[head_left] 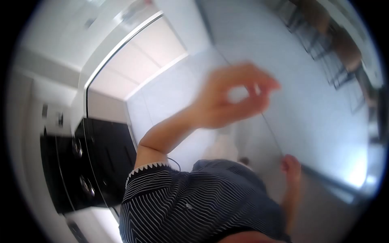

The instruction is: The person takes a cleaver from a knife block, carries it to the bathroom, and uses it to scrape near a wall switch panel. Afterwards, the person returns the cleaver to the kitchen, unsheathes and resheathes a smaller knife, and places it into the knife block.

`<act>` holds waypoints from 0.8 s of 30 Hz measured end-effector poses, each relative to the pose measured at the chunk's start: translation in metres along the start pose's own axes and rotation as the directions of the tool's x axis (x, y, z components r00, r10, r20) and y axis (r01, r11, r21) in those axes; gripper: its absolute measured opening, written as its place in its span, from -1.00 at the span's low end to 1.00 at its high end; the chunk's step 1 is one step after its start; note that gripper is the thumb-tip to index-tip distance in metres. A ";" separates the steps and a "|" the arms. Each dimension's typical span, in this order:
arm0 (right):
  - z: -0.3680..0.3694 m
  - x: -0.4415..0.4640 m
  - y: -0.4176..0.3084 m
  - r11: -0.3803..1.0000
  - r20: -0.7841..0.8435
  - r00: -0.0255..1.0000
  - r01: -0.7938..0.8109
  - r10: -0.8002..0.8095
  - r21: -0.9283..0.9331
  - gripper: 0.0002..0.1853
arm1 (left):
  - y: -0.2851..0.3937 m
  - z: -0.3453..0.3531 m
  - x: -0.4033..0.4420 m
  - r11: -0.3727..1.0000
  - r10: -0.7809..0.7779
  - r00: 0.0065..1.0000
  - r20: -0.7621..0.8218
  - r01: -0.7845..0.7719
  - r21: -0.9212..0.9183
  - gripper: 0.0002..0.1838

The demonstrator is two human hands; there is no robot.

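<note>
My left hand [233,95] is raised in front of me, smeared by motion. Its thumb and fingers curl toward each other in a loop, and pale floor shows through the gap. Whether anything small sits at the fingertips I cannot make out. Lower down on the right, my right hand [291,166] hangs beside my body with its fingers curled in. Nothing shows sticking out of it, and it touches nothing. A dark shirt [194,202] with thin white stripes covers my torso, with a pale zigzag trim at the left sleeve.
Black glossy built-in units [109,152] stand on the left beside pale cabinet fronts [142,56]. Light floor [259,44] stretches ahead. At the upper right are a brown table [344,48] and dark-legged chairs [304,38], all blurred. Bright light falls at the lower right.
</note>
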State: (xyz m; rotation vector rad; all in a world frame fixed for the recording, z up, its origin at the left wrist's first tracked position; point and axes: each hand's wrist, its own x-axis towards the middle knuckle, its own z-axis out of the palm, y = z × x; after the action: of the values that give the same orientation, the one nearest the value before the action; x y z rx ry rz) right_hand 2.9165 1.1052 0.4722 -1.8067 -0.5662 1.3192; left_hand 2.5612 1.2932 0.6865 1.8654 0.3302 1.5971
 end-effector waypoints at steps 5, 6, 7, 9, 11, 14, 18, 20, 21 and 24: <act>-0.074 0.033 -0.039 1.000 0.148 0.989 0.001 -0.001 0.002 -0.77 | -0.028 0.098 -0.044 0.786 -0.570 0.755 0.324 0.386 0.482 -0.83; -0.109 0.036 -0.059 0.999 0.198 0.979 0.052 -0.049 -0.008 -0.78 | -0.016 0.132 -0.035 0.745 -0.629 0.693 0.351 0.409 0.527 -0.77; -0.115 0.040 -0.066 0.996 0.242 0.966 0.087 -0.086 0.006 -0.78 | -0.013 0.142 -0.034 0.725 -0.636 0.711 0.301 0.416 0.549 -0.82; -0.119 0.041 -0.073 0.991 0.291 0.948 0.132 -0.129 0.009 -0.78 | -0.026 0.152 -0.050 0.701 -0.647 0.722 0.247 0.435 0.565 -0.86; -0.126 0.031 -0.075 0.986 0.286 0.947 0.164 -0.147 -0.037 -0.80 | -0.037 0.173 -0.064 0.687 -0.646 0.723 0.244 0.412 0.599 -0.85; -0.143 0.005 -0.074 0.973 0.310 0.931 0.222 -0.192 -0.063 -0.83 | -0.048 0.205 -0.087 0.719 -0.611 0.744 0.270 0.379 0.582 -0.85; -0.156 -0.018 -0.074 0.936 0.309 0.910 0.329 -0.278 -0.126 -0.84 | -0.046 0.235 -0.111 0.680 -0.686 0.634 0.356 0.388 0.622 -0.84; -0.173 -0.040 -0.100 0.886 0.292 0.880 0.432 -0.374 -0.168 -0.85 | -0.048 0.251 -0.129 0.703 -0.646 0.665 0.374 0.329 0.630 -0.84; -0.173 -0.056 -0.126 0.873 0.272 0.870 0.462 -0.411 -0.158 -0.85 | -0.049 0.257 -0.134 0.723 -0.619 0.677 0.399 0.293 0.625 -0.83; -0.173 -0.099 -0.202 0.679 0.369 0.620 0.733 -0.692 0.042 -0.89 | -0.051 0.259 -0.133 0.740 -0.625 0.662 0.414 0.334 0.583 -0.83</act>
State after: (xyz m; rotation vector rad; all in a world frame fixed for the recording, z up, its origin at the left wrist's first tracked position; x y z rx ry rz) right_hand 3.0632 1.0875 0.7144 -1.1719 -1.4276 1.0333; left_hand 2.7881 1.1747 0.5392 2.2485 0.9137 0.5224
